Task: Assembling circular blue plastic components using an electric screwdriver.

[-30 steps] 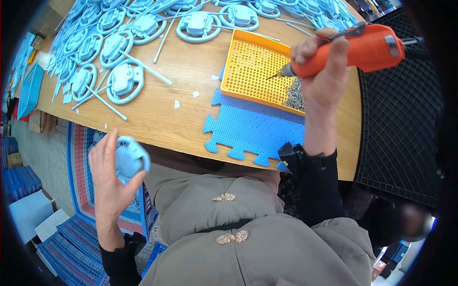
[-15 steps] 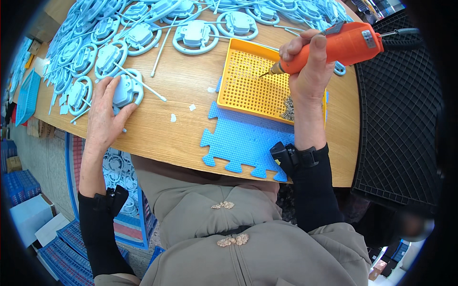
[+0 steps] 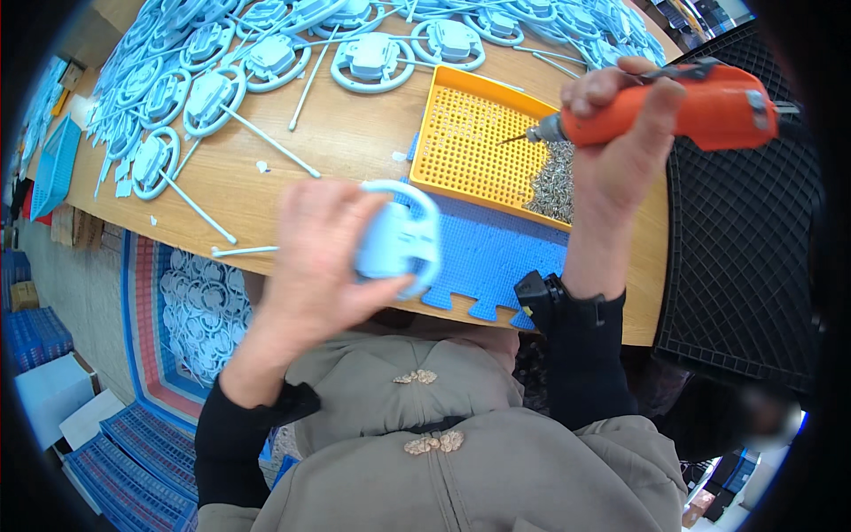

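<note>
My left hand (image 3: 324, 257) is closed on a light-blue plastic ring-shaped part (image 3: 401, 238) with a box-like centre, held above the table's front edge and smeared by motion. A thin blue rod sticks out to the left of that hand. My right hand (image 3: 625, 124) grips an orange electric screwdriver (image 3: 687, 105), its thin bit pointing left over a yellow perforated tray (image 3: 474, 133). Small metal screws (image 3: 554, 186) lie heaped in the tray's right end, partly behind my right wrist. Beneath the tray is a blue foam mat (image 3: 487, 248) with jigsaw edges.
Many similar light-blue ring parts with rods (image 3: 270, 58) are piled along the table's far and left sides. A black ridged mat (image 3: 745, 239) lies at the right. Below the table, a crate (image 3: 146, 328) holds more blue parts. A blue basket (image 3: 55, 168) stands far left.
My left hand has lifted a ring part from the pile's near edge and carried it right, towards the foam mat. My right hand has shifted slightly right with the screwdriver, uncovering more screws.
</note>
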Tool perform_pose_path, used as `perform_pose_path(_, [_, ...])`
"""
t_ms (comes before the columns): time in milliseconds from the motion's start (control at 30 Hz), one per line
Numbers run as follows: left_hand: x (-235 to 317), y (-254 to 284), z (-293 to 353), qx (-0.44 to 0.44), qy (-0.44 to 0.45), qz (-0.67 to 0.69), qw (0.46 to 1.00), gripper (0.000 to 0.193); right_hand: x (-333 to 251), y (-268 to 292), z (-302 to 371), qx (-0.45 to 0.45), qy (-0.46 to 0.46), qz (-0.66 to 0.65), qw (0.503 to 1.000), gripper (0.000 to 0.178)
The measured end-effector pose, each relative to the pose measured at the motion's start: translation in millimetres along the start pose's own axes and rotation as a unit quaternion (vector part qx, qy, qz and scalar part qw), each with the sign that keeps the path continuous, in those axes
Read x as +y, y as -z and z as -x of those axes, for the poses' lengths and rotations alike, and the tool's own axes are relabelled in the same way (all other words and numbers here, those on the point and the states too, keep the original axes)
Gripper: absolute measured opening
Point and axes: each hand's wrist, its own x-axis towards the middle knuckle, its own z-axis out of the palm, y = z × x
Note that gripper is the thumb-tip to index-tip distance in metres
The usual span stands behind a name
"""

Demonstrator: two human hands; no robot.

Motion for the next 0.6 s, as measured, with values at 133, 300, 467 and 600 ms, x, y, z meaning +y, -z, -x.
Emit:
perform_pose_path(133, [23,-44,-6,-0.009,-0.012,0.029,0.999,0.062,-39,-20,30,-0.048,-0.058,-0.055,0.996,0.056])
perform_pose_path(300, [27,-54,-8,-0.012,0.003,-0.004,1.0,0.061,-47,-30,72,-0.099,-0.106,-0.004,0.989,0.062])
perform_pose_path(467, [31,-56,-3,-0.016,0.008,-0.006,1.0,0.061,-44,-30,86,-0.114,-0.112,0.046,0.986,0.059])
perform_pose_path(600, [32,-55,-2,-0.021,0.012,-0.008,1.0,0.061,-50,-34,87,-0.127,-0.123,0.015,0.984,0.051])
